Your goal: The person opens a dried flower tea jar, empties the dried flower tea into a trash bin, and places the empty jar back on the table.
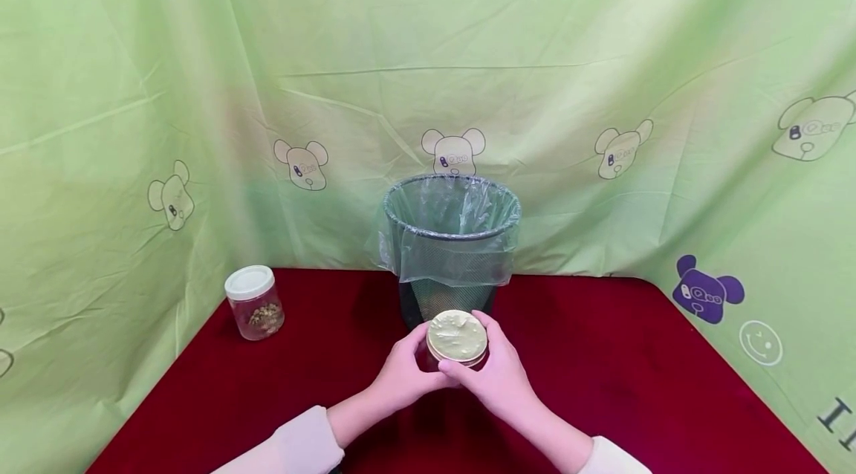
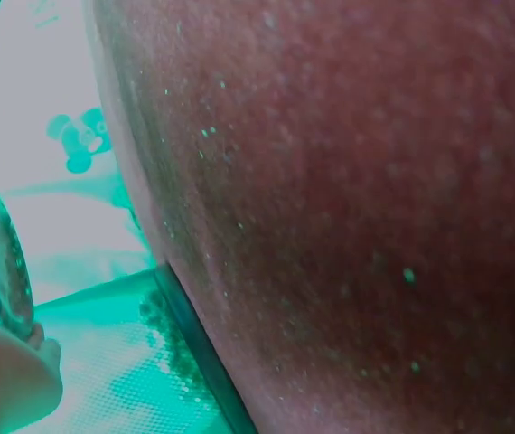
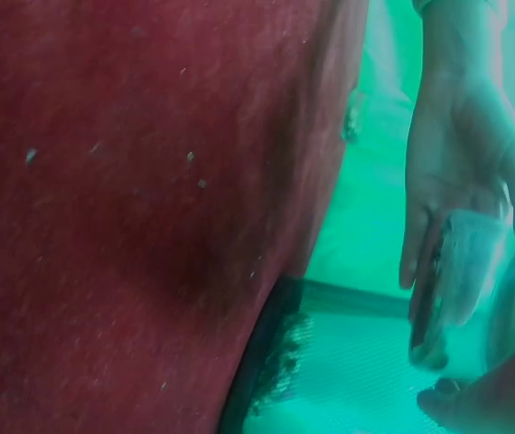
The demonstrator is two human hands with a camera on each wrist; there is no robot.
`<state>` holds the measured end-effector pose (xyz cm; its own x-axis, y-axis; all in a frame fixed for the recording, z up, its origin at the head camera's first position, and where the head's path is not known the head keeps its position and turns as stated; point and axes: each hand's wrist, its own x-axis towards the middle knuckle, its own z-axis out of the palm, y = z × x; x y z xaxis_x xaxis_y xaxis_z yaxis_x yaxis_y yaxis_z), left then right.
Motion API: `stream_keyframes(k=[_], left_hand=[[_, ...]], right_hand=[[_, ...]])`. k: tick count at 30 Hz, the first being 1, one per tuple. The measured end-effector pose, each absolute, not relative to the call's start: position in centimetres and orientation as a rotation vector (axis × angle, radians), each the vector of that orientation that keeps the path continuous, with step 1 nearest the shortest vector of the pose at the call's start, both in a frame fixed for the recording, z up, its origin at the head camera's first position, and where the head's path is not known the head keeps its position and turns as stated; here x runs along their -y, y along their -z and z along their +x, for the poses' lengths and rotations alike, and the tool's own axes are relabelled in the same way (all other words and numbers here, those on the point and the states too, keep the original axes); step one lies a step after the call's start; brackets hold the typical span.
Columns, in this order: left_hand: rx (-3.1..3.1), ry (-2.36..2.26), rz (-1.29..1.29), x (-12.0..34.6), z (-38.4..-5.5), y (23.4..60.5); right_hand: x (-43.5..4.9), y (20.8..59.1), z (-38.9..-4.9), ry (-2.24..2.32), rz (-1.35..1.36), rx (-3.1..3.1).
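A clear jar [image 3: 470, 258] with a pale gold, wrinkled round top [image 1: 458, 336] is held in front of the bin, above the table. My left hand [image 1: 406, 370] grips its left side. From the right, my right hand [image 1: 498, 374] grips it too, with the thumb along the near edge of the top. In the right wrist view, the left hand [image 3: 465, 163] lies against the jar, and dark matter shows near its bottom. The left wrist view shows only part of the jar [image 2: 0, 262], at the left edge.
Behind the hands stands a mesh waste bin [image 1: 448, 262] lined with a clear plastic bag. A clear jar with a white lid [image 1: 250, 283] and some dried brownish pieces stands on the far left of the red-covered table [image 1: 602, 370]. Green printed cloth [image 1: 535, 50] surrounds the table.
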<state>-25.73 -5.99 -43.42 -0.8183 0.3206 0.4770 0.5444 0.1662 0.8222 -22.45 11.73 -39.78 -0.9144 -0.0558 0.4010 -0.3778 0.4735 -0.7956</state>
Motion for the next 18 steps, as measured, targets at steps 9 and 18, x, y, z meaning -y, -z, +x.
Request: stream_keyframes(k=[9, 18], left_hand=[[2.195, 1.603, -0.745, 5.55, -25.35, 43.17], [2.185, 1.532, -0.727, 5.26, -25.09, 43.16]], right_hand=[[-10.93, 39.52, -22.19, -1.444, 0.286, 2.392], [-10.68, 39.76, -22.28, -1.467, 0.285, 2.36]])
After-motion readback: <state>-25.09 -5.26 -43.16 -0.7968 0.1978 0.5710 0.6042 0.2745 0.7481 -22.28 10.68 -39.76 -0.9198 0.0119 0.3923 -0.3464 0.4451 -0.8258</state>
